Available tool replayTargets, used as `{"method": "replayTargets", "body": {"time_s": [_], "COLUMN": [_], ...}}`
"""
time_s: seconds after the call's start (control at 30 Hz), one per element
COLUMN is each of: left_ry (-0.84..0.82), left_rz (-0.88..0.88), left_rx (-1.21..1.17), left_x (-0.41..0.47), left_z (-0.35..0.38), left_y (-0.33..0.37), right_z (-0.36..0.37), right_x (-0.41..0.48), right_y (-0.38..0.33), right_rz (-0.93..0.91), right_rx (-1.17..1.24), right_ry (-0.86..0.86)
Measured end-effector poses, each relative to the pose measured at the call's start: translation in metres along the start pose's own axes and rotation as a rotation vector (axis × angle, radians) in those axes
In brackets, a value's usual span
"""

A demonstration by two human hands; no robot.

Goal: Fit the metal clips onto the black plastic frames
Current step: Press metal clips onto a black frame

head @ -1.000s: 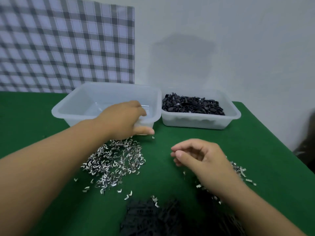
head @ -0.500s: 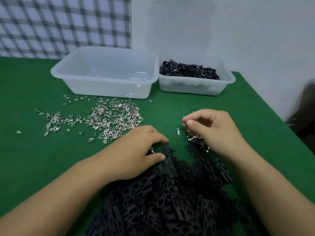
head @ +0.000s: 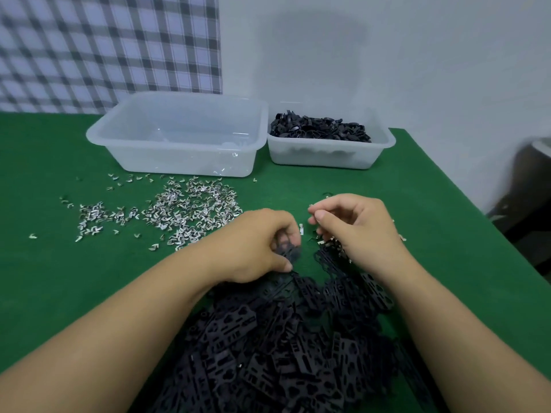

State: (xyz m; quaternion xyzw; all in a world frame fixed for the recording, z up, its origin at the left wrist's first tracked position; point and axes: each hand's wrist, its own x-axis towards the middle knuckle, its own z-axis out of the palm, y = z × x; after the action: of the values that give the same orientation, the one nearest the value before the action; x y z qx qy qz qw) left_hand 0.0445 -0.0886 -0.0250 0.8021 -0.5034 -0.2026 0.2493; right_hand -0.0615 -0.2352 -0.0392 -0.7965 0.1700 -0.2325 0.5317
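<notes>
Biggest risk imo is the pile of black plastic frames (head: 283, 338) on the near side of the green worktop (head: 59, 293). They look interlocked, so tugging one out could drag its neighbours along. The heap of metal clips (head: 190, 210) sits far left, well apart. Those things are tiny, and one fumbled over the black pile would probably vanish.

The left hand (head: 256, 245) has its grip curled round one frame (head: 287, 251) at the pile's far edge. The right hand (head: 357, 228) has thumb and forefinger pinched tight, but I can't tell if a clip is in there. One loose clip (head: 301, 228) lies between the hands.

Versus half a second back, the left fingers lay flatter on the pile and now they're tucked round that frame. The right hand has barely budged.
</notes>
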Motion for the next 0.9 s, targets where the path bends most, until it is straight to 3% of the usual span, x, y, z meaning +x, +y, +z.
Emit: {"method": "replayTargets", "body": {"time_s": [0.17,0.27,0.47,0.67,0.77,0.9], "left_ry": [0.321,0.367,0.415,0.512,0.604,0.655], "left_rz": [-0.220,-0.323,-0.311,-0.181,-0.143,-0.115], "left_rx": [-0.936,-1.345,-1.467,-1.381,-1.266,-1.153], "left_x": [0.007,0.009,0.015,0.020,0.020,0.022], "left_z": [-0.009,-0.008,0.002,0.014,0.017,0.021], "left_y": [0.002,-0.001,-0.011,-0.016,-0.019,-0.025], "right_z": [-0.002,0.000,0.012,0.010,0.003,0.004], "right_x": [0.011,0.017,0.020,0.029,0.030,0.026], "right_y": [-0.008,-0.010,-0.007,-0.005,-0.001,0.006], "right_rz": [0.029,0.046,0.032,-0.025,-0.053,-0.045], "right_rx": [0.116,0.157,0.162,0.075,-0.208,-0.577], "right_ry": [-0.028,-0.063,-0.115,0.019,0.067,-0.076]}}
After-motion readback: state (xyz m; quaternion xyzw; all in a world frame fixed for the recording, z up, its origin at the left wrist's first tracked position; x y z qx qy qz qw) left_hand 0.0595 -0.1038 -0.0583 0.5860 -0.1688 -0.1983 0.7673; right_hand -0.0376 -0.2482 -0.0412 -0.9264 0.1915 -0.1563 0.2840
